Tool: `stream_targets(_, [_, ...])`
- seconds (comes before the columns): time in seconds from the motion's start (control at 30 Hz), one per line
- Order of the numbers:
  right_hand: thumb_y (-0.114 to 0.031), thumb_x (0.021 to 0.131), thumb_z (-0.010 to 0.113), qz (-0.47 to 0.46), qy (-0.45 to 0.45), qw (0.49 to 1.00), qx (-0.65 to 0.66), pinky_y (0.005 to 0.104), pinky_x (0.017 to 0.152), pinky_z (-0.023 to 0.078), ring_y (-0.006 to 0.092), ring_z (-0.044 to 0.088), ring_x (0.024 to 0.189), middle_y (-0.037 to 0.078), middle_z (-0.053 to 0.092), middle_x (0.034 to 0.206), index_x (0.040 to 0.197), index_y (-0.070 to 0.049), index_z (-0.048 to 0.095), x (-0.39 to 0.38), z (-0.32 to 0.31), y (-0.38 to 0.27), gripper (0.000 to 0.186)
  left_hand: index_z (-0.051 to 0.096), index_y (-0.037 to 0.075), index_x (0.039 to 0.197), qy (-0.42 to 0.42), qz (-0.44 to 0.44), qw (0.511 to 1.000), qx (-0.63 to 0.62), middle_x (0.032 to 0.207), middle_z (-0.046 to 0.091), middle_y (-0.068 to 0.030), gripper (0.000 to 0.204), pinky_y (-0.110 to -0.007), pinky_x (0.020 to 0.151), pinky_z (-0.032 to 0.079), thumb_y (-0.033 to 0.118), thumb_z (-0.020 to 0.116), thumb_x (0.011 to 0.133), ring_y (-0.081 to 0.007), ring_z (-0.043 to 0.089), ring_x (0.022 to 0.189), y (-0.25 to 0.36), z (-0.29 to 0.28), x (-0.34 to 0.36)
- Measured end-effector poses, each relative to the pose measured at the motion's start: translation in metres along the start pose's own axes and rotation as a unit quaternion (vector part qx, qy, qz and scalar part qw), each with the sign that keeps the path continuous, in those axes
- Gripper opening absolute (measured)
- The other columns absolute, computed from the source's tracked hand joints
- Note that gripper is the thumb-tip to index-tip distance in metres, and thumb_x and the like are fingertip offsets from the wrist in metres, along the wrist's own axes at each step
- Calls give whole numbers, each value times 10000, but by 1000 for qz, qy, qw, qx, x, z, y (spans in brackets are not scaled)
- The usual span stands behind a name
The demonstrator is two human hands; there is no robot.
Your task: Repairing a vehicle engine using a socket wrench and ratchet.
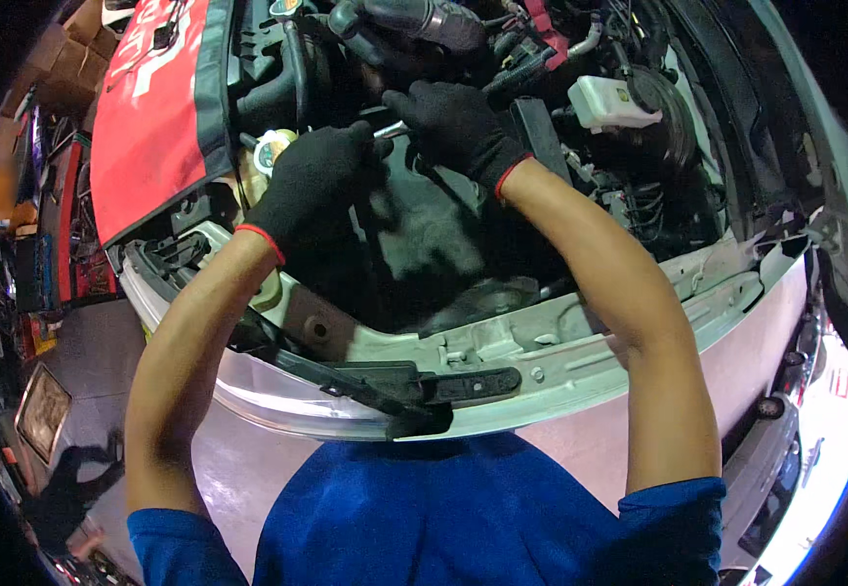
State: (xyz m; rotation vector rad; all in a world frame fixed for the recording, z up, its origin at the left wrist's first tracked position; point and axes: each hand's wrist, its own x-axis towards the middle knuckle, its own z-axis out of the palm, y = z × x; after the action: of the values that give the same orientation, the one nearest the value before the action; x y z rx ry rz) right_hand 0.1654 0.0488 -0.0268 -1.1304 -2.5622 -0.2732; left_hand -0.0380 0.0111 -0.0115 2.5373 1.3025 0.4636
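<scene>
Both of my hands wear black gloves with red cuffs and reach over a car's open engine bay. Between them shows a short length of shiny metal tool, slim like a wrench handle; its ends are hidden. My left hand is closed around the tool's left end, beside a round cap with a pale yellow rim. On the other end my right hand is closed too, its fingers bent near a thick black hose. Dark shadow hides much of what lies beneath the hands.
A red fender cover drapes the left side. To the right sits a white fluid reservoir. The car's pale front crossmember runs between my body and the engine bay. Boxes and a red tool cabinet stand at far left.
</scene>
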Motion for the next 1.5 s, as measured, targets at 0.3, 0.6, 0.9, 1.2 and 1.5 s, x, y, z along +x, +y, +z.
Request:
stream_targets(0.3, [-175, 763, 572, -158, 70, 984, 53, 396, 571, 482, 273, 589, 674, 86, 533, 742, 974, -132, 574, -3, 8, 24, 215, 644, 68, 816, -1, -135, 989, 65, 733, 637, -156, 248, -434, 627, 485, 311, 604, 788, -325, 637, 710, 39, -2, 7])
stream_targets(0.6, [-131, 755, 543, -106, 67, 989, 82, 419, 602, 478, 296, 595, 694, 109, 541, 731, 880, -110, 576, 3, -7, 16, 131, 594, 68, 927, 70, -92, 989, 94, 821, 612, -164, 185, -413, 666, 473, 74, 540, 750, -338, 610, 801, 22, -2, -7])
stream_targets(0.9, [-197, 721, 643, 212, -25, 908, 359, 431, 718, 489, 357, 624, 828, 183, 653, 886, 943, -82, 671, -22, -9, 4, 251, 571, 85, 969, 63, -105, 988, 90, 865, 609, -155, 213, -449, 713, 477, 97, 567, 756, -344, 608, 839, 29, -10, -11])
stream_targets(1.2, [-193, 711, 657, 184, 68, 944, 266, 435, 748, 480, 374, 610, 871, 209, 637, 913, 958, -28, 632, 2, -41, -2, 299, 596, 59, 951, 52, -30, 998, 15, 802, 625, -200, 228, -459, 715, 475, 181, 581, 758, -380, 613, 795, 14, -56, -3])
stream_targets(1.5, [-119, 759, 613, 158, 44, 954, 252, 448, 772, 471, 405, 580, 952, 216, 618, 961, 1026, -40, 517, 4, 8, 23, 295, 565, -18, 944, 35, -75, 865, -495, 770, 621, -164, 216, -368, 599, 495, 99, 587, 764, -240, 630, 646, 39, 27, 0])
